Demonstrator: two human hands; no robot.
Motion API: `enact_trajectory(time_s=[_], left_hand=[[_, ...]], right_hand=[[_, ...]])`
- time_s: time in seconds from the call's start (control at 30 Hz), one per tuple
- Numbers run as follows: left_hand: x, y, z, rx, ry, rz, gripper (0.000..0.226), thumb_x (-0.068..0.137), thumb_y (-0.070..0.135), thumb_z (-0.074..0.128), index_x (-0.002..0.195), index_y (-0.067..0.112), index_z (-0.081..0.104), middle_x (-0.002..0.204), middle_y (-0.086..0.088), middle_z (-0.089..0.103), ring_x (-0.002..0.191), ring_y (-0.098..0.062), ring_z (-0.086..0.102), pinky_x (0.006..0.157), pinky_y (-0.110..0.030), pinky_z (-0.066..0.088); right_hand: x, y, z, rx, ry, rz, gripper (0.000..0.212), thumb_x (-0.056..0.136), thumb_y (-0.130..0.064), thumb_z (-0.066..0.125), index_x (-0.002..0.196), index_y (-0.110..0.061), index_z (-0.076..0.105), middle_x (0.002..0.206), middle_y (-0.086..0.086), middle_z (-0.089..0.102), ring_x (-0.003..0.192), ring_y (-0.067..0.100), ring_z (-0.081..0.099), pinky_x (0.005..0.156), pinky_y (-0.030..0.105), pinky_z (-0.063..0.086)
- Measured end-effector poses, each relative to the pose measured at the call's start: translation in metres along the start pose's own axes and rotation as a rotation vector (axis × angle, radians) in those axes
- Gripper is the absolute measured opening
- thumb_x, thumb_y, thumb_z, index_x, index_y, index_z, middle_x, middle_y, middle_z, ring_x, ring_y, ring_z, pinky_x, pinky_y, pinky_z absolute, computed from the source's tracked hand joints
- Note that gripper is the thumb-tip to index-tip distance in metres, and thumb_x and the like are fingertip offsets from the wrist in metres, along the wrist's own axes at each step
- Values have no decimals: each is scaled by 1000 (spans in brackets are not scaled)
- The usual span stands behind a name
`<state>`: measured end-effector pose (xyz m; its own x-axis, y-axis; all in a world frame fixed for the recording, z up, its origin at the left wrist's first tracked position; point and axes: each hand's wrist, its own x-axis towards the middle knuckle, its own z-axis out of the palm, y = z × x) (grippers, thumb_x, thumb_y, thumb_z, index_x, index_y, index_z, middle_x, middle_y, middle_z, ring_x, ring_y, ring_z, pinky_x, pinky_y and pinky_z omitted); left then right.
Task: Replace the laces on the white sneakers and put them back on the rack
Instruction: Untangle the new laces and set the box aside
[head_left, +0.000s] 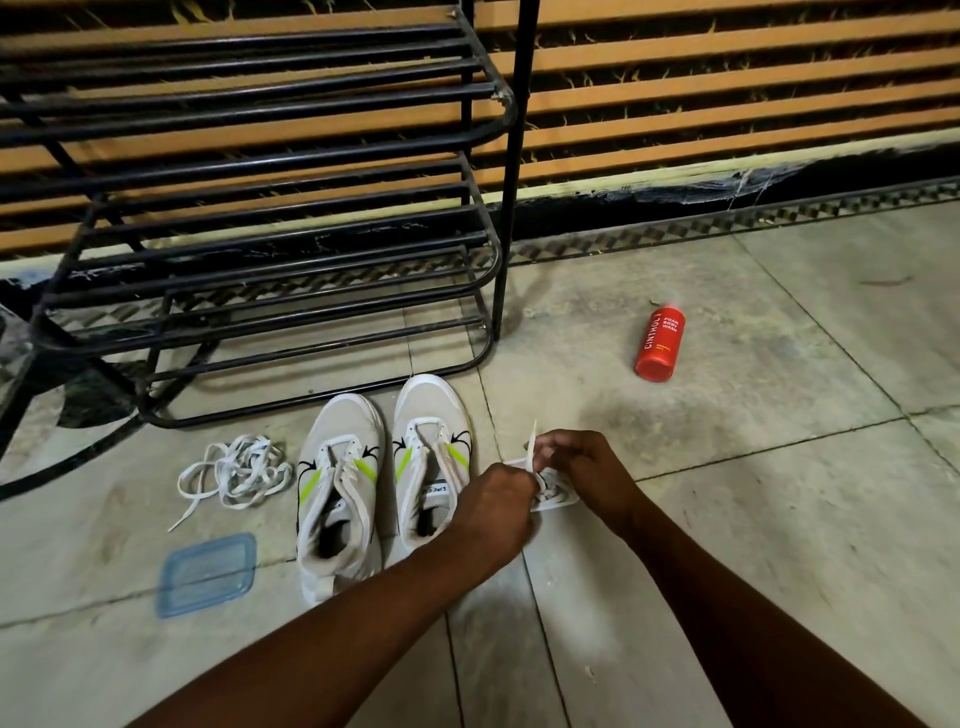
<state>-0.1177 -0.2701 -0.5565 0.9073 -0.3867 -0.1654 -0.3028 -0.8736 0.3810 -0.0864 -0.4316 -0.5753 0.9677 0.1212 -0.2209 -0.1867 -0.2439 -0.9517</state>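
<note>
Head view: left grip (498, 501) and right grip (579, 462), fingers curled, pinch a white lace (531, 448) above what may be its packet (563, 500), at three o'clock from the white sneakers (340, 441) on the floor; the rack (510, 208) stands at twelve.

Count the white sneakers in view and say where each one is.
2. One sneaker stands on the floor before the rack, next to the loose laces; the other sneaker stands beside it, nearer the left hand. The visible rack shelves hold none.
</note>
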Motion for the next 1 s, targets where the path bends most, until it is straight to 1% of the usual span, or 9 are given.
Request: enact_trajectory(time_s=[0.07,0.13,0.27,0.4,0.5,0.6,0.73,0.87,1.0], left_hand=[[1,-2,0,-10,-12,-2,12,84,18,61,96,17,66,108,-11,67,102,-32,63,76,-35,48],[1,-1,-1,-26,-13,2,13,85,15,61,97,14,66,107,-13,67,99,-35,64,74,-36,48],[2,-2,-1,-79,-1,20,14,85,9,62,97,11,67,106,-15,68,98,-33,64,76,-34,46],[4,-4,0,-113,23,-11,12,85,18,70,96,15,67,103,-12,68,100,-30,65,81,-32,49],[4,-2,1,-148,41,-44,16,87,19,69,102,13,66,112,-11,65,110,-26,58,90,-31,45],[5,0,-3,-131,75,-32,10,87,10,61,95,10,66,106,-13,65,104,-29,59,83,-33,44],[10,0,-7,-121,164,-25,15,79,0,55,85,12,60,90,-10,62,87,-30,62,67,-36,45],[9,3,-10,-53,152,9,16,81,3,60,92,14,67,97,-8,60,91,-27,61,67,-36,49],[12,3,-7,43,55,-31,15,83,2,57,90,8,69,100,-13,60,94,-34,64,72,-39,47]], right_hand=[[-1,-1,0,-55,-4,-39,13,82,-25,68,84,-17,78,84,1,76,83,18,70,88,40,52],[-2,-3,1,-128,-24,-94,5,86,-18,74,87,-20,79,83,-3,76,82,12,70,82,36,54],[-7,0,3,-214,30,-140,17,89,-21,75,75,-30,71,78,-4,72,76,9,67,76,35,50],[-18,-2,-4,-560,208,-124,10,92,-29,70,84,-36,73,89,-13,67,88,7,58,84,37,38],[-25,3,-9,-835,136,-160,18,89,-18,65,89,-33,75,90,-10,64,95,13,53,82,39,28],[-25,9,-5,-1088,94,-205,14,83,-15,65,80,-28,72,82,-7,61,93,17,55,79,41,25],[-21,8,3,-1130,144,-227,18,76,-13,70,65,-24,61,67,-9,50,83,20,56,74,37,19],[-19,5,6,-1182,66,-255,24,73,-2,58,67,-25,63,69,-10,40,87,21,52,71,34,12],[-24,6,4,-1102,59,-176,27,76,1,54,72,-25,58,80,-10,50,97,19,49,72,36,16]])
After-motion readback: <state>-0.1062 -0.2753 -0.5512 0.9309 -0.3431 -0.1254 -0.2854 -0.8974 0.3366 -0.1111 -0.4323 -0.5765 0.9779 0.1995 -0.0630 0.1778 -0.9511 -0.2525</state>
